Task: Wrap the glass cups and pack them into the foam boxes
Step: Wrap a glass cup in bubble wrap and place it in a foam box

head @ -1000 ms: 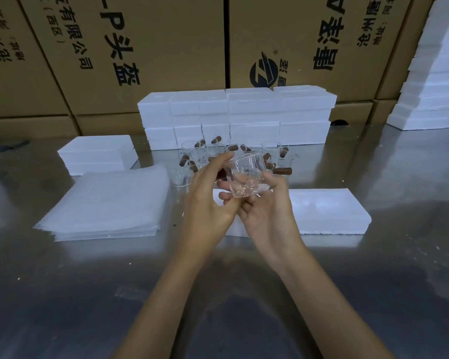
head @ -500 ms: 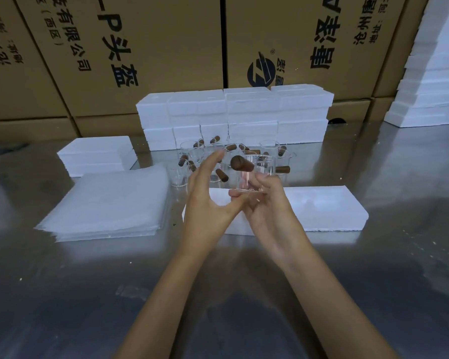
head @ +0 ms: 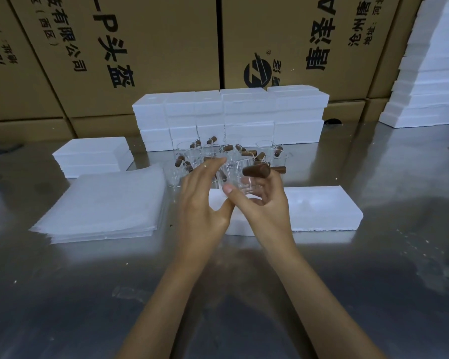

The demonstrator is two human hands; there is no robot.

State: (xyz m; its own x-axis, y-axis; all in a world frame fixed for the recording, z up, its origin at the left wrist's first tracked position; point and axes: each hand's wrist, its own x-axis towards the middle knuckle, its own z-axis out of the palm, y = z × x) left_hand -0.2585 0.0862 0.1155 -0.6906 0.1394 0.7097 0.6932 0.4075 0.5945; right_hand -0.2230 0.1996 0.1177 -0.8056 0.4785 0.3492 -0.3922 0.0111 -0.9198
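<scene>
My right hand (head: 263, 206) holds a clear glass cup (head: 240, 178) with a brown wooden handle (head: 255, 171) above the table; its fingers curl round the cup's base. Beside the cup on the left is my left hand (head: 204, 200), fingers spread and relaxed, its thumb near the cup's bottom. Under both hands lies an open white foam box (head: 322, 208). Several more glass cups (head: 213, 151) with brown handles stand in a cluster just behind. A stack of white wrapping sheets (head: 104, 206) lies to the left.
Closed foam boxes (head: 228, 117) are stacked in a row behind the cups. A low foam pile (head: 91, 156) sits at far left and a tall foam stack (head: 430, 73) at far right. Large cardboard cartons (head: 140, 47) wall the back of the steel table (head: 218, 294).
The cup has been turned in my right hand so that its brown handle now points toward me on top. My left hand has let go of the cup and spread its fingers.
</scene>
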